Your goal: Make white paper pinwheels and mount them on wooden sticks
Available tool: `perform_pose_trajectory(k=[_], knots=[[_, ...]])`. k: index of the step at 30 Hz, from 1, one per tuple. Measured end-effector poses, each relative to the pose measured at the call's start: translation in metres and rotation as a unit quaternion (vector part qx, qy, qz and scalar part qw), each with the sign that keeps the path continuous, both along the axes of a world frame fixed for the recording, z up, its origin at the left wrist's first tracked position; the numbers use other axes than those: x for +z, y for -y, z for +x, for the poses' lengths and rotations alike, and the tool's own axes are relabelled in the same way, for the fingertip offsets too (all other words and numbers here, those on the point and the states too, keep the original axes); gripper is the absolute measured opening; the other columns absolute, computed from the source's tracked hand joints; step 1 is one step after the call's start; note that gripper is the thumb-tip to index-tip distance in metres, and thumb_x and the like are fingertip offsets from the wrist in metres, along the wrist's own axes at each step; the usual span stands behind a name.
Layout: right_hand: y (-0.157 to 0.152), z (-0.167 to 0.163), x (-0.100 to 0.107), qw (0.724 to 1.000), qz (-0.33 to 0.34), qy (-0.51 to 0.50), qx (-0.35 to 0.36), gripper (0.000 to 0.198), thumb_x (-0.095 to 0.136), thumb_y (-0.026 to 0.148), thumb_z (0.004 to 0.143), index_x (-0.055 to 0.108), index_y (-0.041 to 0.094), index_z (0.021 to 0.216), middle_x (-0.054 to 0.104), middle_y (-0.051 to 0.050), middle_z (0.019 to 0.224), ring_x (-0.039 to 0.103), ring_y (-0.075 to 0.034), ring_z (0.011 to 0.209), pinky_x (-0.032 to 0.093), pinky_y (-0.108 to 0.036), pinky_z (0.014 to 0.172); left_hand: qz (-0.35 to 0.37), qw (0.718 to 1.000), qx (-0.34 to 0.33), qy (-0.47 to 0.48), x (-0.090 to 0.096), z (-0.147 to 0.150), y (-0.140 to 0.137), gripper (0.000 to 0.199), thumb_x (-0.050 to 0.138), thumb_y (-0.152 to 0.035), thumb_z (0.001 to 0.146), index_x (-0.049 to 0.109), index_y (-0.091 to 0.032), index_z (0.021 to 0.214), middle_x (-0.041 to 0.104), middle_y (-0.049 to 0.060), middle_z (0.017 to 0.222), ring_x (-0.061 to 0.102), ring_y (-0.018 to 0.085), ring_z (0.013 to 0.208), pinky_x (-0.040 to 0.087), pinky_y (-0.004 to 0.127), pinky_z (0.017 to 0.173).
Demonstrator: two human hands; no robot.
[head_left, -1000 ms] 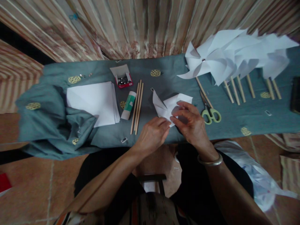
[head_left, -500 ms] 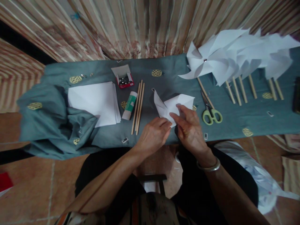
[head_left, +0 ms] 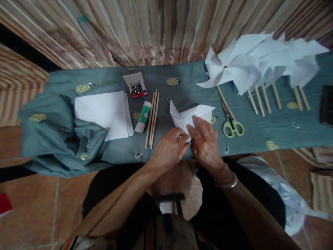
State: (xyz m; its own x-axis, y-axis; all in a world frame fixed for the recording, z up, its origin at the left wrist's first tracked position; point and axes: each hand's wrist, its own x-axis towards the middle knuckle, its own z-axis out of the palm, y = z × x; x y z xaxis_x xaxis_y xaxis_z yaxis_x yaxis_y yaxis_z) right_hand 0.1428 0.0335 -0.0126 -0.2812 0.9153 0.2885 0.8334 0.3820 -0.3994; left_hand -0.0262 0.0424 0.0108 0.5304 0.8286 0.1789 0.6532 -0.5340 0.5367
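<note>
A: Head view first, the only one. Where's the paper?

B: Folded white paper (head_left: pixel 201 111) lies on the cloth-covered surface (head_left: pixel 153 74), under both hands, near the front edge. Pointed flap stands raised on its left; a gap parts it from the rest.

A: Hands?

B: Left hand (head_left: pixel 169 147): fingertips together, clamped on the paper's near corner, which they partly hide. Right hand (head_left: pixel 208 149): thumb and forefinger slightly apart, tips on the paper. Pinching a layer or merely pressing? Cannot tell.

A: Neighbours?

B: Leftward: three wooden sticks (head_left: pixel 154 119) just beside the left hand, then a glue stick (head_left: pixel 143 117), an open red box (head_left: pixel 137 91) of small metal pieces, and a stack of white sheets (head_left: pixel 104 111), one corner under bunched cloth (head_left: pixel 57 111). Rightward: green-handled scissors (head_left: pixel 233 128), near the right hand. Beyond, overlapping paper pinwheels (head_left: pixel 234 66).

A: Weak points?

B: The held corner, I judge. If the left fingertips loosen, folded layers could spring open. Hands pulling opposite ways could tear the sheet at the gap's inner end. Heavy right-hand pressure could leave a stray crease.

A: And around it?

B: A leftward nudge could roll the sticks; a wide rightward sweep could snag the scissors.
</note>
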Motion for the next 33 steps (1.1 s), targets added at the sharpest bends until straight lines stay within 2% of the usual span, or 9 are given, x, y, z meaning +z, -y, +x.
perform_pose_trajectory(k=[6, 10, 12, 16, 21, 24, 28, 33], knots=[[-0.003, -0.002, 0.007, 0.998, -0.035, -0.043, -0.011, 0.048, 0.045, 0.012, 0.087, 0.055, 0.033, 0.129, 0.044, -0.004, 0.148, 0.040, -0.033, 0.136, 0.035, -0.058, 0.106, 0.005, 1.000, -0.002, -0.005, -0.003, 0.001, -0.001, 0.012, 0.056, -0.015, 0.088, 0.063, -0.015, 0.098, 0.062, 0.009, 0.100, 0.059, 0.022, 0.098, 0.054, 0.038, 0.086], [-0.007, 0.007, 0.021, 0.996, -0.028, -0.079, 0.009, 0.049, 0.040, 0.011, 0.089, 0.056, 0.033, 0.129, 0.047, -0.003, 0.146, 0.043, -0.027, 0.134, 0.038, -0.054, 0.108, 0.013, 1.000, 0.004, -0.010, -0.004, 0.001, 0.000, 0.011, 0.058, -0.016, 0.088, 0.063, -0.015, 0.097, 0.063, 0.009, 0.100, 0.060, 0.022, 0.095, 0.054, 0.038, 0.085], [-0.013, 0.015, 0.025, 0.995, -0.012, -0.097, -0.004, 0.048, 0.039, 0.012, 0.089, 0.056, 0.029, 0.130, 0.051, -0.006, 0.142, 0.046, -0.026, 0.132, 0.039, -0.052, 0.109, 0.019, 1.000, 0.004, -0.017, -0.004, 0.001, 0.000, 0.011, 0.058, -0.016, 0.088, 0.063, -0.015, 0.097, 0.063, 0.008, 0.099, 0.060, 0.022, 0.095, 0.054, 0.037, 0.085], [-0.034, 0.029, 0.020, 0.991, 0.019, -0.100, -0.086, 0.042, 0.042, 0.022, 0.092, 0.056, 0.021, 0.131, 0.053, -0.012, 0.140, 0.045, -0.030, 0.133, 0.037, -0.055, 0.110, 0.025, 0.999, 0.004, -0.023, -0.003, 0.001, 0.001, 0.010, 0.060, -0.016, 0.086, 0.063, -0.014, 0.096, 0.063, 0.009, 0.100, 0.060, 0.022, 0.095, 0.054, 0.036, 0.084], [-0.051, 0.031, 0.011, 0.994, -0.003, -0.077, -0.082, 0.046, 0.044, 0.035, 0.093, 0.053, 0.012, 0.133, 0.054, -0.020, 0.138, 0.046, -0.034, 0.132, 0.038, -0.057, 0.108, 0.030, 1.000, 0.003, -0.011, -0.002, 0.000, 0.001, 0.012, 0.060, -0.016, 0.086, 0.062, -0.014, 0.098, 0.063, 0.009, 0.101, 0.061, 0.022, 0.096, 0.054, 0.036, 0.085], [-0.054, 0.033, 0.013, 0.993, 0.005, -0.074, -0.092, 0.045, 0.044, 0.036, 0.093, 0.058, 0.011, 0.128, 0.059, -0.021, 0.132, 0.052, -0.033, 0.127, 0.041, -0.054, 0.106, 0.032, 0.999, 0.002, -0.004, -0.001, -0.001, 0.001, 0.015, 0.061, -0.015, 0.086, 0.062, -0.014, 0.100, 0.064, 0.009, 0.103, 0.061, 0.022, 0.096, 0.054, 0.036, 0.086], [-0.056, 0.041, 0.020, 0.992, 0.017, -0.077, -0.103, 0.040, 0.051, 0.037, 0.090, 0.065, 0.015, 0.120, 0.068, -0.016, 0.120, 0.062, -0.032, 0.114, 0.047, -0.051, 0.100, 0.030, 1.000, -0.010, 0.002, 0.000, -0.004, 0.000, 0.019, 0.060, -0.015, 0.087, 0.062, -0.013, 0.106, 0.064, 0.010, 0.105, 0.062, 0.022, 0.098, 0.055, 0.036, 0.087], [-0.052, 0.051, 0.030, 0.987, -0.016, -0.066, -0.143, 0.041, 0.058, 0.040, 0.086, 0.068, 0.016, 0.117, 0.074, -0.013, 0.107, 0.069, -0.029, 0.094, 0.053, -0.045, 0.087, 0.040, 0.999, -0.015, 0.012, 0.000, -0.008, -0.001, 0.024, 0.057, -0.015, 0.088, 0.061, -0.015, 0.111, 0.064, 0.009, 0.107, 0.062, 0.021, 0.100, 0.054, 0.036, 0.088]])
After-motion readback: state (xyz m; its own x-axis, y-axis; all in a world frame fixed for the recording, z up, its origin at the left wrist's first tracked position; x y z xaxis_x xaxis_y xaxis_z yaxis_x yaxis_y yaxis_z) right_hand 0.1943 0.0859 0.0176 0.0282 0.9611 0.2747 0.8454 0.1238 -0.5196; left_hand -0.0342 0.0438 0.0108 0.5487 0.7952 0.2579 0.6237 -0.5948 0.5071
